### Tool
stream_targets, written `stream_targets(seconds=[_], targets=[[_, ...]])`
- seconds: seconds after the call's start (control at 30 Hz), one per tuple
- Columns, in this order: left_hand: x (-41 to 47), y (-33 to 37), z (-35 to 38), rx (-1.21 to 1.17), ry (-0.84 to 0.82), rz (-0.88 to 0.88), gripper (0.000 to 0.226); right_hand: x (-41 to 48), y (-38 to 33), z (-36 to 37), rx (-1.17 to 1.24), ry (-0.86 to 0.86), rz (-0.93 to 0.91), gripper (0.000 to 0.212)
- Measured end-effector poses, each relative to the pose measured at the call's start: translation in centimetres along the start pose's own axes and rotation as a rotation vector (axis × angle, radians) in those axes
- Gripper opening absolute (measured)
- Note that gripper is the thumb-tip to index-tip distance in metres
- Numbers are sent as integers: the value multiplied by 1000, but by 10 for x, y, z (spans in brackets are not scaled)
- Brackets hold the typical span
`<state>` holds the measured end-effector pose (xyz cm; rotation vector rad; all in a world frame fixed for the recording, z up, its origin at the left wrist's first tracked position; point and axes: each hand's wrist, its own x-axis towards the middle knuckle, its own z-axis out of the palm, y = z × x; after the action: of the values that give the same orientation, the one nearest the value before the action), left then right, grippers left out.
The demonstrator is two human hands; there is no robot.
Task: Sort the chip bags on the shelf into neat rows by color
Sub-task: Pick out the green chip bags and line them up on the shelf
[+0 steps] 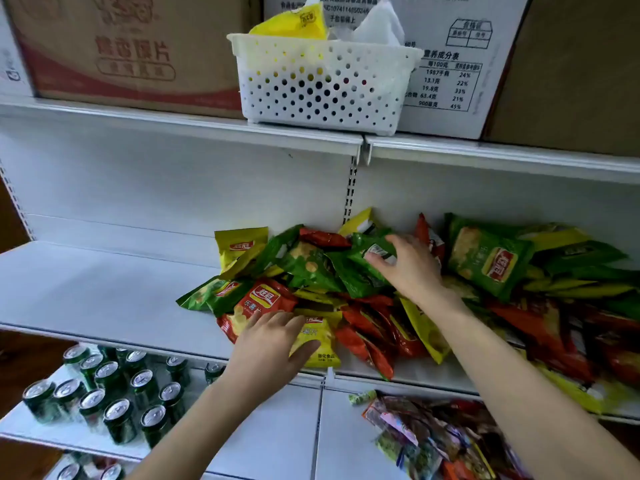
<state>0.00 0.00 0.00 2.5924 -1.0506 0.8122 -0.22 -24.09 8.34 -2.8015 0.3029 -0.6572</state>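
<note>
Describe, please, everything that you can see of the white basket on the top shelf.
The white basket looks like plastic, with rows of round holes in its walls and a thick, solid rim. It stands upright at the front edge of the top shelf, in front of the cardboard boxes. A yellow bag and some white wrapping stick out above its rim. Whether it touches the boxes cannot be told.
</note>
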Motion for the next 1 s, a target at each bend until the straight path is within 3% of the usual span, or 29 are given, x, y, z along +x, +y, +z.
stream_targets(seconds=[0.13, 0.23, 0.33, 0.4, 0.5, 0.57, 0.63, 0.7, 0.77, 0.83, 0.93, 1.0], targets=[[10, -44, 17, -83, 39, 47, 50, 29, 4, 30, -235, -25, 210, 84], [22, -69, 30, -134, 23, 121, 49, 39, 12, 57, -208, -53, 327, 67], [38, -83, 37, -232, -8, 121, 49, 35, 9, 55, -119, 26, 282, 48], [48, -83, 30, -435, -50, 11, 56, 22, -3, 41, 8, 105, 231, 44], [63, -78, 20, -986, -205, -324, 76, -8, -35, 20, 221, 128, 131, 43], [72, -71, 15, -1381, -353, -542, 88, -27, -55, 20, 292, 37, 54, 43], [74, -63, 14, -1599, -421, -631, 77, -38, -67, 27, 355, -149, 31, 42], [72, -60, 15, -1569, -404, -618, 73, -35, -67, 31, 431, -272, 45, 37], [68, -64, 16, -1535, -375, -608, 65, -20, -53, 32, 466, -151, 117, 33], [64, -70, 17, -1576, -354, -624, 56, 5, -29, 36, 250, 17, 170, 42], [62, -79, 19, -1575, -326, -666, 48, 34, 4, 59, -79, -125, 229, 64], [61, -82, 17, -1574, -310, -662, 47, 44, 16, 78, -129, -171, 250, 55]])
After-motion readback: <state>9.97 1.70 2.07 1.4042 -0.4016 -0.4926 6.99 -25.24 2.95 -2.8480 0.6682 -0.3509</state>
